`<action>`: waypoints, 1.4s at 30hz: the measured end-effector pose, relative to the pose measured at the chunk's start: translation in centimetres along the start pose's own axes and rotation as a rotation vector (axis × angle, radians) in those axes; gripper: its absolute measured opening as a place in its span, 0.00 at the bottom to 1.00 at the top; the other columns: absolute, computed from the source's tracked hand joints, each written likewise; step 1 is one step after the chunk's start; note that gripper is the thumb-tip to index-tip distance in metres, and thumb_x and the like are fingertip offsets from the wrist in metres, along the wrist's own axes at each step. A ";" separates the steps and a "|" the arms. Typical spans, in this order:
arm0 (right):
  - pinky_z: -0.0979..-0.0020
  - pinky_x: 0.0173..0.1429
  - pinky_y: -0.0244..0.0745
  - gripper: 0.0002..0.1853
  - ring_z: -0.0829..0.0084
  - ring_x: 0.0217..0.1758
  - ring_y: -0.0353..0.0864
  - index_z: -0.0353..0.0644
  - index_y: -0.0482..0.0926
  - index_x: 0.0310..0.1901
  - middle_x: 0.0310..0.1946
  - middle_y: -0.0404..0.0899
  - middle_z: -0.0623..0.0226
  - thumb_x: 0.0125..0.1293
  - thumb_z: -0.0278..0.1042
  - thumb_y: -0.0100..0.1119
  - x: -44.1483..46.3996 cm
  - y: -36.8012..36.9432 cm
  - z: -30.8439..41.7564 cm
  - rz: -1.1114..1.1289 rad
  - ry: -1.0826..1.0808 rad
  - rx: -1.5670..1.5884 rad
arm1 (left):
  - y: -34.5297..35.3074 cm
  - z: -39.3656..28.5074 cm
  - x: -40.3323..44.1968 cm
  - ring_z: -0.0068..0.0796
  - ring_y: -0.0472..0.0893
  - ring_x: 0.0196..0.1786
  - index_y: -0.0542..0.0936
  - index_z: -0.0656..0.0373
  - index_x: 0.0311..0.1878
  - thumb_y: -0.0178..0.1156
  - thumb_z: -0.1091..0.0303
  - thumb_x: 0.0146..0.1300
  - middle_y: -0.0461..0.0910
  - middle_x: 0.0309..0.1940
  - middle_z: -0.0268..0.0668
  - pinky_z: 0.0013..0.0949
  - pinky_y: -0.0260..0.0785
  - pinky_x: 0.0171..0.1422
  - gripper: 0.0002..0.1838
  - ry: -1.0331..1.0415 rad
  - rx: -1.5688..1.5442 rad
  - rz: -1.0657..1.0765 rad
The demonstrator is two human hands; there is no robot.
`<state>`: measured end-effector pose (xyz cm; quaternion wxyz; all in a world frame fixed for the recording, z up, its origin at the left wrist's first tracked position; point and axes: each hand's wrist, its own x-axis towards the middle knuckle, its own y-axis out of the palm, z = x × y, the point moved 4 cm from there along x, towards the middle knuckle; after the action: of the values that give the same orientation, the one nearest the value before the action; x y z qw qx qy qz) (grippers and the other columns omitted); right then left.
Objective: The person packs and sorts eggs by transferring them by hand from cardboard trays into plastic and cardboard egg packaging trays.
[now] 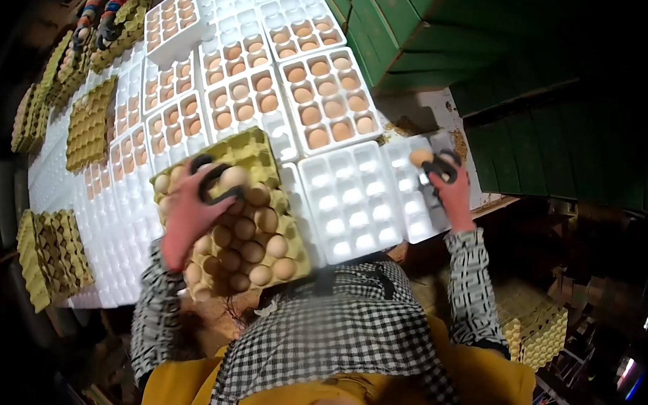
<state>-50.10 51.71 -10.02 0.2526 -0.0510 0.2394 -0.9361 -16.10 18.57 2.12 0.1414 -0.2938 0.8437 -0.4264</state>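
My left hand [192,211], in a pink glove with dark fingertips, is over a yellow-green pulp egg tray [289,213]. Its thumb and fingers curl round a pale brown egg [233,178]. Many brown eggs [244,229] fill the cups beneath, and several cups at the tray's far end hold none. To the right, my right hand [451,188], gloved the same way, has its fingers curled at a brown egg [421,157] above a white foam tray [423,224]. Its grip is partly hidden by the dark fingertips. Between my hands lies an unfilled white foam tray [351,197].
Foam trays filled with eggs [332,104] cover the table ahead. Stacked pulp trays [53,253] stand at the left. Green crates [410,26] rise at the back right. Another person's sleeved arms [115,3] reach in at the far left.
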 end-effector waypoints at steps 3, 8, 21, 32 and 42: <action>0.67 0.41 0.78 0.28 0.70 0.31 0.82 0.50 0.76 0.61 0.40 0.84 0.62 0.58 0.42 0.70 5.5 -1.2 -4.1 0.241 0.000 -0.361 | 11.3 -7.8 2.7 0.39 0.82 0.54 0.81 0.50 0.58 0.75 0.55 0.48 0.74 0.60 0.44 0.39 0.76 0.59 0.32 -0.060 -0.166 0.181; 0.60 0.50 0.77 0.34 0.57 0.45 0.82 0.51 0.64 0.70 0.49 0.80 0.52 0.63 0.43 0.64 6.7 0.2 -7.5 0.406 -0.152 -0.470 | 25.8 -16.9 8.4 0.47 0.82 0.52 0.78 0.49 0.58 0.72 0.55 0.51 0.70 0.64 0.47 0.42 0.77 0.54 0.29 0.033 0.268 0.229; 0.59 0.57 0.74 0.28 0.50 0.57 0.76 0.39 0.70 0.64 0.56 0.74 0.44 0.66 0.42 0.61 0.9 -3.1 -13.0 0.090 -0.334 -0.929 | 33.6 -20.3 8.0 0.44 0.79 0.58 0.64 0.52 0.71 0.68 0.59 0.56 0.69 0.66 0.44 0.43 0.75 0.56 0.40 0.171 0.164 0.412; 0.59 0.63 0.70 0.36 0.51 0.60 0.75 0.33 0.66 0.67 0.59 0.74 0.46 0.60 0.35 0.69 -0.1 -1.8 -5.3 -0.046 -0.241 -0.263 | 20.3 -16.0 1.8 0.53 0.72 0.61 0.76 0.56 0.58 0.67 0.61 0.52 0.74 0.57 0.46 0.54 0.60 0.70 0.27 0.396 0.023 -0.164; 0.65 0.50 0.72 0.34 0.71 0.46 0.82 0.50 0.73 0.62 0.36 0.83 0.70 0.59 0.62 0.62 -7.5 26.6 18.7 0.936 -0.695 -0.959 | 3.4 3.0 -3.6 0.45 0.73 0.63 0.78 0.57 0.56 0.73 0.62 0.49 0.79 0.55 0.39 0.49 0.58 0.74 0.29 0.244 0.433 0.176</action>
<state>-27.59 27.38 -6.02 0.6350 -0.3406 0.5240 -0.4542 -13.10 20.48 -2.44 0.1345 -0.1286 0.7659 -0.6154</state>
